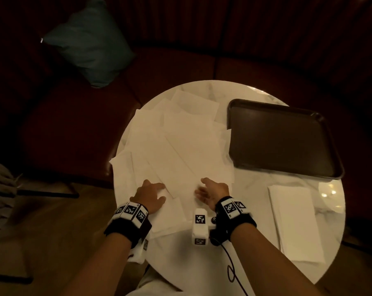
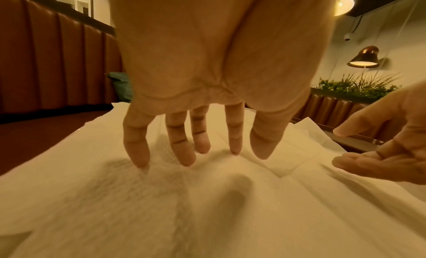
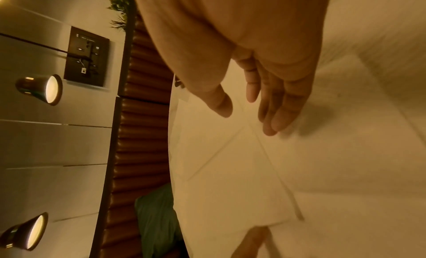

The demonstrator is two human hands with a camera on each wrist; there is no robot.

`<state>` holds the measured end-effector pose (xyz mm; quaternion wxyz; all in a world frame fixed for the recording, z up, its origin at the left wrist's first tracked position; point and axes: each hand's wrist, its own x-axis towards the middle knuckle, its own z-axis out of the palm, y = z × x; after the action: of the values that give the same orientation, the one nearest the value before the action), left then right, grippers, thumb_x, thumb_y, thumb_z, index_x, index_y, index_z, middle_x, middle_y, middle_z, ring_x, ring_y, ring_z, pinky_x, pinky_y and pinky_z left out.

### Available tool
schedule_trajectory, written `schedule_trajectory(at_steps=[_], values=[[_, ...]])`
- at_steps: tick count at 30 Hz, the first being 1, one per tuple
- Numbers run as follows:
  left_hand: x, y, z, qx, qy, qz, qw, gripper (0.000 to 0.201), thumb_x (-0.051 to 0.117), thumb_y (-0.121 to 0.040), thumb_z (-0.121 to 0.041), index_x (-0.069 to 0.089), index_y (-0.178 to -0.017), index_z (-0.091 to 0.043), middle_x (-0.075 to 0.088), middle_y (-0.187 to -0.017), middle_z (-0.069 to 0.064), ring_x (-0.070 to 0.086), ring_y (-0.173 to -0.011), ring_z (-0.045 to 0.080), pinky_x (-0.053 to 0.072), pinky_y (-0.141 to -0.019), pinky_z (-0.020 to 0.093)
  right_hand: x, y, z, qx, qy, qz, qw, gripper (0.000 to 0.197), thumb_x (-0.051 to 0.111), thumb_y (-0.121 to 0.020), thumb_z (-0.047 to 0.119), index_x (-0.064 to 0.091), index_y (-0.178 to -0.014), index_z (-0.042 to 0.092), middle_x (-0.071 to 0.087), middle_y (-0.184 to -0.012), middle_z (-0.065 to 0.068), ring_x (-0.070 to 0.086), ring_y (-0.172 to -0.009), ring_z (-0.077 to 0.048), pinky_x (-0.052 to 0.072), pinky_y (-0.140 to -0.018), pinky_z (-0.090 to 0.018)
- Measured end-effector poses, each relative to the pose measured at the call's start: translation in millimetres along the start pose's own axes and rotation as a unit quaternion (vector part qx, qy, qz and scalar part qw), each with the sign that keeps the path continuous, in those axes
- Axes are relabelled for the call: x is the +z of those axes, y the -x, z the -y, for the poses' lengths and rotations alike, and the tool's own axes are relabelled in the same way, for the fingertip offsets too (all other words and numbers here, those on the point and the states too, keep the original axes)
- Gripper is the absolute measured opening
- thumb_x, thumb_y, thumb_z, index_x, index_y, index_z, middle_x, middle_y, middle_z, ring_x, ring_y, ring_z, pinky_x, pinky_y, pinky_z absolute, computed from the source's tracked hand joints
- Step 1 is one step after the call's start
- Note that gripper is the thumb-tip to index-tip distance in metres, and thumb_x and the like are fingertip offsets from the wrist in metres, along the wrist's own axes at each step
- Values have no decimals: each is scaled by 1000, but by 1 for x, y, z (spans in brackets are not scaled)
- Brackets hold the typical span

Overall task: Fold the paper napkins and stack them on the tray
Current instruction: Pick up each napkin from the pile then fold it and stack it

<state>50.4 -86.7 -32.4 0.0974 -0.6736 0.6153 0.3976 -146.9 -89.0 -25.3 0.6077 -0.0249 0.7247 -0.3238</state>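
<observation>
Left of the bare brown tray [image 1: 283, 139], our left hand [image 1: 150, 194] spreads flat to steady loose white napkins [image 1: 176, 142] while our right hand [image 1: 213, 191] hovers beside it, relaxed and empty, seemingly ready to fold.

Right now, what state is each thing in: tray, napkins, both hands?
Tray: nothing on it, lies flat on the table.
Loose napkins: unfolded, spread overlapping beside the tray.
Folded napkin: folded, lying on the table nearer the person than the tray.
Left hand: open, fingertips pressing a loose napkin.
Right hand: open, palm turned toward the left hand, holds nothing.
</observation>
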Motion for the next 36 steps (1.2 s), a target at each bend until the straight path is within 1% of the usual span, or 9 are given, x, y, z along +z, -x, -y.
schedule_trajectory(at_steps=[8,15,19,22,26,29,31,33,36], values=[[-3,-1,6,37,-62,47,996,65,52,-86,-43,15,-138,-54,30,-129,8,40,-119,36,37,-102,54,30,-15,0,4,-9,-38,999,35,77,-74,29,61,-69,-2,59,-40,-8,52,-57,-25,44,-65,-35],[-6,-5,13,58,-20,63,996,59,54,-86,-39,28,-139,-45,35,-128,8,42,-122,31,37,-103,52,33,-5,13,-106,-7,-79,991,20,65,-72,24,55,-67,7,57,-71,-12,54,-67,-27,50,-66,-39],[-23,-9,7,71,126,-99,985,29,46,-90,-14,60,-115,-13,62,-116,14,56,-111,31,44,-94,33,8,31,29,-234,26,-31,971,10,56,-73,19,55,-63,15,56,-72,-7,53,-72,-23,43,-65,-33],[-42,-11,-14,7,317,-221,922,29,48,-91,-15,56,-119,-11,61,-115,16,57,-107,31,41,-87,30,-27,61,41,-245,-6,8,970,7,52,-72,14,54,-66,14,55,-75,-8,53,-76,-26,42,-67,-32],[-51,-2,-54,-25,530,4,847,51,57,-81,-56,56,-115,-18,62,-110,12,60,-98,30,49,-86,42,-82,81,49,-206,-59,83,973,21,49,-72,17,62,-88,11,61,-89,-11,57,-84,-30,46,-77,-42],[-46,15,-85,42,531,174,828,75,72,-59,-64,66,-112,-11,66,-113,16,62,-106,33,48,-94,44,-119,82,49,-185,-79,93,975,50,55,-59,24,62,-107,12,63,-102,-14,56,-94,-34,46,-84,-49],[-39,23,-103,80,556,220,797,77,71,-60,-60,65,-113,-5,65,-117,17,60,-111,31,47,-98,43,-141,85,49,-201,-71,78,974,53,58,-52,27,63,-101,11,64,-96,-12,57,-89,-32,46,-79,-46],[-33,31,-122,101,580,242,771,64,63,-64,-53,67,-108,-6,68,-112,14,63,-107,27,50,-94,39,-162,90,51,-237,-38,53,969,29,56,-54,25,60,-79,10,63,-74,-4,56,-74,-24,46,-66,-35],[-22,49,-153,164,510,226,814,33,68,-68,-30,70,-95,-11,73,-98,5,68,-94,20,57,-78,30,-191,96,51,-302,13,44,952,8,51,-69,18,51,-67,10,58,-59,5,55,-61,-13,44,-54,-25]])
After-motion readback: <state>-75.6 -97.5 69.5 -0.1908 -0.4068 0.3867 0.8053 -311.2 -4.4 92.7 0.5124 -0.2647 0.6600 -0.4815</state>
